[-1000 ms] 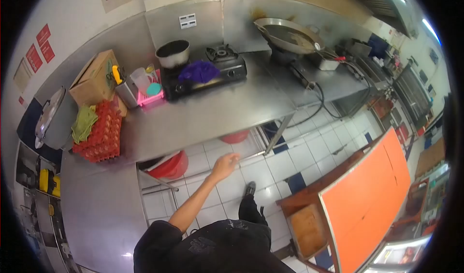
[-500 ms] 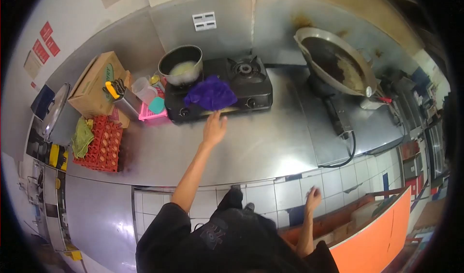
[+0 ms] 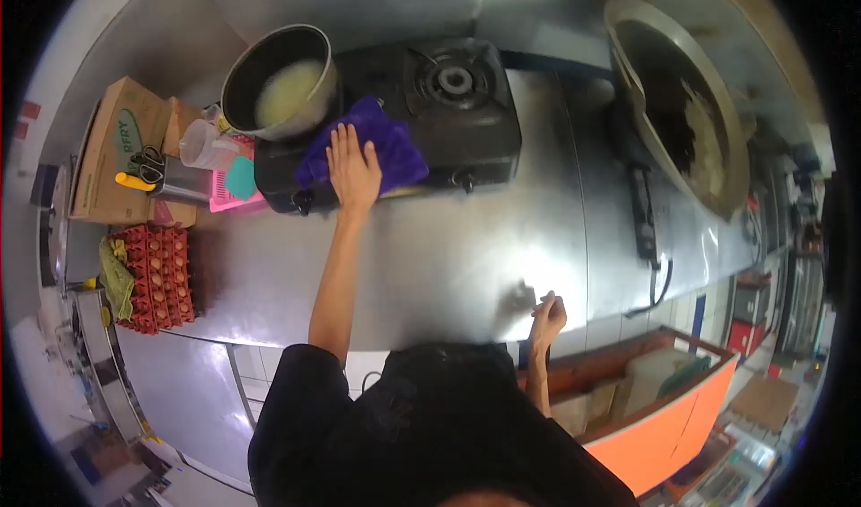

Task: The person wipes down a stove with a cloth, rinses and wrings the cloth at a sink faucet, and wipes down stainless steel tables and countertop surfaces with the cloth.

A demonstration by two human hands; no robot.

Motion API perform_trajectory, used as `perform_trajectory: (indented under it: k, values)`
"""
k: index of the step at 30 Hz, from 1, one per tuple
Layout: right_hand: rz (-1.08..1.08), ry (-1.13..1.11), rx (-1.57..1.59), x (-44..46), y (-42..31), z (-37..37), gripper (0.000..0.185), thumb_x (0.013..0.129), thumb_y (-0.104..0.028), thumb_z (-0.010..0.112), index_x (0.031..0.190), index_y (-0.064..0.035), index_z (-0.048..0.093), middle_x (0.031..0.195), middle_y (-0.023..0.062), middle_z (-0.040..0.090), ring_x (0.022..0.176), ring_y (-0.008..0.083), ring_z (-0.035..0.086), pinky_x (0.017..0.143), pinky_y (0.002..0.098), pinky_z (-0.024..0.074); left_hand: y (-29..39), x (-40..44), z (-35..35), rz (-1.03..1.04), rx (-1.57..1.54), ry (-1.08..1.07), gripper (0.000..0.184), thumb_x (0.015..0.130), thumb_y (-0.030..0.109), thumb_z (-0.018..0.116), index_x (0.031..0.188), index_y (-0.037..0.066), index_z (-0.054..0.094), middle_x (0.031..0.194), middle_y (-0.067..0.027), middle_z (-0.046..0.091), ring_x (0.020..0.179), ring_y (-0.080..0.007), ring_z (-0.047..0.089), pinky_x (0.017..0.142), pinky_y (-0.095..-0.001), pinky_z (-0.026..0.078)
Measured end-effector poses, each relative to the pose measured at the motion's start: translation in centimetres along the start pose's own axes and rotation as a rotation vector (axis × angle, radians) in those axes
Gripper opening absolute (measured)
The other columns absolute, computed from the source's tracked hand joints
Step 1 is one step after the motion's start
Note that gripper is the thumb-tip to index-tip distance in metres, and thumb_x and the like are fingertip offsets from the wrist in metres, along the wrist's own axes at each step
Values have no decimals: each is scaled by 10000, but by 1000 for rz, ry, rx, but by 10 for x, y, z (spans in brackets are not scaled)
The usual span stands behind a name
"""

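Resting on a purple cloth (image 3: 404, 155) atop the stove (image 3: 495, 135), the left hand (image 3: 353, 170) has its grip apart, the right hand (image 3: 548, 317) curled near the bench (image 3: 430, 265), closure unclear.

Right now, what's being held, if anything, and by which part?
No grip shows: the left hand rests flat on the purple cloth. The right hand holds nothing visible.

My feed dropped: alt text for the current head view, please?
A person's left hand lies flat on a purple cloth on a black stove, beside a pot with pale contents. The half-curled right hand is near the front edge of a steel counter.
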State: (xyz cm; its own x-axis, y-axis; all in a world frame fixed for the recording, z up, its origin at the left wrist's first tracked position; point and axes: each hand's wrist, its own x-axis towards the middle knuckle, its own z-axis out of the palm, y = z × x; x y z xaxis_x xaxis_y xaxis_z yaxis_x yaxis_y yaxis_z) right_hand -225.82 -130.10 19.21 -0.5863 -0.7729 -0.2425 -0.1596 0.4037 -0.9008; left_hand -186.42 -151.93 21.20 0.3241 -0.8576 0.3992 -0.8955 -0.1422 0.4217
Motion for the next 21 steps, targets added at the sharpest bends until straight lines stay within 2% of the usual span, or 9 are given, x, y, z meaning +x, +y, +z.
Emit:
perform_trajectory:
  k: [1,3,5,7,9,10,12,16,21]
  values:
    - [-90,-62,-44,18,-12,17,371,1014,-269,520,787,18,583,638,41,540,588,106,501,545,256,397,1,4,9,-7,20,17,556,985,299,466,1420,-44,426,1498,-230,393,1427,-373,310,1175,-502,222]
    - [-242,-127,-31,64,-50,64,365,1012,-267,521,806,25,592,630,47,547,613,129,524,584,284,423,7,7,23,50,199,-37,639,989,342,443,1462,-74,333,1536,-252,315,1460,-375,235,1185,-516,173]
    - [-340,-132,-87,120,-86,114,359,1012,-291,527,910,41,619,754,87,604,731,159,569,661,309,465,14,12,24,39,245,-47,670,987,356,436,1479,-76,293,1549,-250,290,1468,-375,212,1185,-533,152]
    - [-388,-74,-10,170,-116,172,442,1023,-380,482,1118,30,617,990,152,649,940,236,616,793,356,496,21,15,19,70,264,-138,673,984,350,442,1488,-66,281,1555,-245,282,1463,-380,226,1179,-536,170]
    - [-277,-230,-110,224,-120,219,588,1018,-505,411,1311,-12,541,1196,196,615,1126,319,588,920,410,472,20,18,21,96,294,-139,673,976,336,451,1490,-63,278,1554,-244,282,1454,-388,247,1171,-538,194]
    - [-267,-246,-102,231,-117,234,588,1018,-505,411,1311,-12,541,1196,196,615,1126,319,588,920,410,472,19,21,21,119,278,-166,666,973,328,454,1487,-60,285,1549,-244,292,1448,-391,259,1168,-539,204]
    - [-252,-267,-38,244,-119,255,697,994,-601,365,1389,-38,480,1216,246,610,1156,388,579,971,445,440,19,32,27,154,245,-185,630,973,297,441,1485,-44,304,1540,-231,317,1428,-392,300,1160,-536,232]
    - [-139,-328,-176,228,-153,242,761,957,-659,405,1420,-58,450,1178,287,612,1118,363,600,951,415,451,24,71,48,169,270,-211,571,989,261,399,1485,-11,326,1550,-192,321,1410,-378,332,1149,-523,271]
    - [-122,-372,-112,233,-138,247,739,963,-629,444,1416,-45,454,1149,277,623,1097,335,606,937,393,454,12,156,100,185,230,-156,582,988,295,376,1487,-2,334,1558,-170,321,1442,-348,291,1180,-509,212]
